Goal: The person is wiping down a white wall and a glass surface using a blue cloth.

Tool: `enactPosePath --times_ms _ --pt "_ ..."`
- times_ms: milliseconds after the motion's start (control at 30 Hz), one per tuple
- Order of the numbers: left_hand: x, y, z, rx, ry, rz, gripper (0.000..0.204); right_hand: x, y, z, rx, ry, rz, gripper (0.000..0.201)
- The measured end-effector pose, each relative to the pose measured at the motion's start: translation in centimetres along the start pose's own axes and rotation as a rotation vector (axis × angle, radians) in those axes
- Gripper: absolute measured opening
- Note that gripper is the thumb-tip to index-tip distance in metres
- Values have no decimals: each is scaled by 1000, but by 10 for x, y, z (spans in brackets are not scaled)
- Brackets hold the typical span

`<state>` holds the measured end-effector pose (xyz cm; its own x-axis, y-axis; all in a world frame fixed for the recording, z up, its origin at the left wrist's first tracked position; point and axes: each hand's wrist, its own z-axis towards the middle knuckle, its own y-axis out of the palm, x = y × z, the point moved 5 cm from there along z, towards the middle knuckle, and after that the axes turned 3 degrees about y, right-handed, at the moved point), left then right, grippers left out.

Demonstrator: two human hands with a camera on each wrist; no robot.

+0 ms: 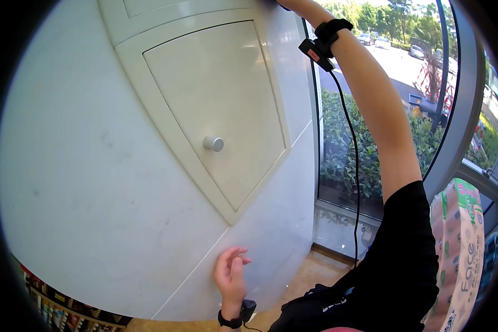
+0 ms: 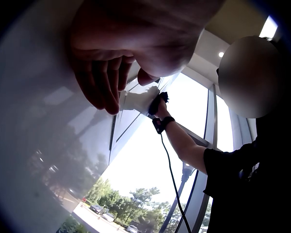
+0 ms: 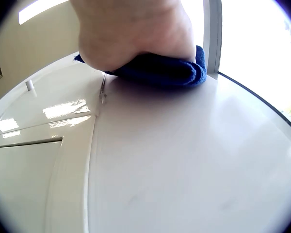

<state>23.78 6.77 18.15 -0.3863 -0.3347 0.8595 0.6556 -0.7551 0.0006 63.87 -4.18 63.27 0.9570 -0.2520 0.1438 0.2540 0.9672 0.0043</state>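
A folded blue cloth [image 3: 160, 73] lies against the smooth white wall panel [image 3: 155, 165], under my right hand [image 3: 136, 36], beside a seam with the cream cabinet frame. My right arm is raised high; at the top edge of the head view only part of the right hand [image 1: 299, 6] shows. Its fingers are hidden behind the palm and cloth. In the left wrist view the hand holds the dark bunched cloth [image 2: 156, 104] up at the wall. Low down, my left hand [image 1: 231, 272] holds nothing, its fingers loosely bent close to the white wall.
A cream cabinet door [image 1: 216, 99] with a round knob [image 1: 213, 144] is set into the wall. To the right is a tall window [image 1: 343, 149]. Packs of tissue [image 1: 459, 243] stand at right, filled shelves [image 1: 66, 310] at lower left. A cable [image 1: 356, 166] hangs from the right wrist.
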Motion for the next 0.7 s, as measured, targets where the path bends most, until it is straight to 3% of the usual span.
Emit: enactPosePath --times_ms 33,133,167,267,300,400,433,533,567,633,700 --pt "1 0 0 1 -2 5 24 4 0 1 13 -1 1 29" --pt "0 1 0 5 -4 8 24 13 4 -11 61 119 346 32" --pt "0 1 0 7 0 17 24 22 8 -16 28 234 404 36" --pt "-1 0 -2 14 4 42 24 30 9 -47 49 255 405 40" --pt "-2 0 -2 16 3 48 24 40 12 -61 9 394 424 42" --pt "-4 -1 -2 17 12 55 24 48 13 -98 47 412 420 42" --pt "-4 -1 -2 15 17 56 24 31 0 -104 -73 676 488 55" --pt "-3 1 0 18 12 63 24 34 -2 -138 -15 695 407 58" --pt "-3 2 0 18 17 72 24 43 3 -150 7 714 427 76" --pt "-3 2 0 20 28 94 25 32 0 -168 -6 792 451 78" --pt "-4 1 0 28 33 108 25 37 4 -182 -25 819 370 58"
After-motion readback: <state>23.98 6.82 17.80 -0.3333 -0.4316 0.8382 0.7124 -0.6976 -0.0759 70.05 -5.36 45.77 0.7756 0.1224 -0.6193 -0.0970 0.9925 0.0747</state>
